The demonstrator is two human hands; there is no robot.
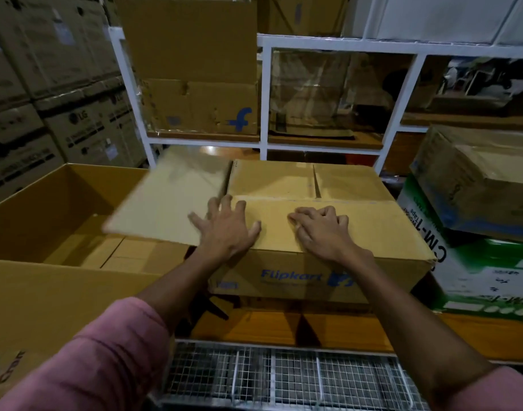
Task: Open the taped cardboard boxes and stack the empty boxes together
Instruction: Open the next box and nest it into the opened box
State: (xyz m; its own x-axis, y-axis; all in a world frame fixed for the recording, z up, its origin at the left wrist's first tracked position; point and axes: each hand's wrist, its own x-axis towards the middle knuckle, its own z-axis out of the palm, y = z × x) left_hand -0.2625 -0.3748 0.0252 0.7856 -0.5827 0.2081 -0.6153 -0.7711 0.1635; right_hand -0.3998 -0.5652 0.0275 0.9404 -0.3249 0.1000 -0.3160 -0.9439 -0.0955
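Observation:
A brown Flipkart cardboard box lies in front of me on a wooden surface. Its near top flap is folded down, and its left side flap sticks out to the left, blurred. My left hand rests flat with spread fingers where that side flap meets the near flap. My right hand presses on the near flap with fingers curled, holding nothing. To the left stands a large open empty cardboard box, its inside visible.
A white metal shelf frame stands behind, holding another Flipkart box. LG cartons are stacked at the left. At the right a brown box lies on a green-and-white CM-1 carton. A wire mesh rack is below.

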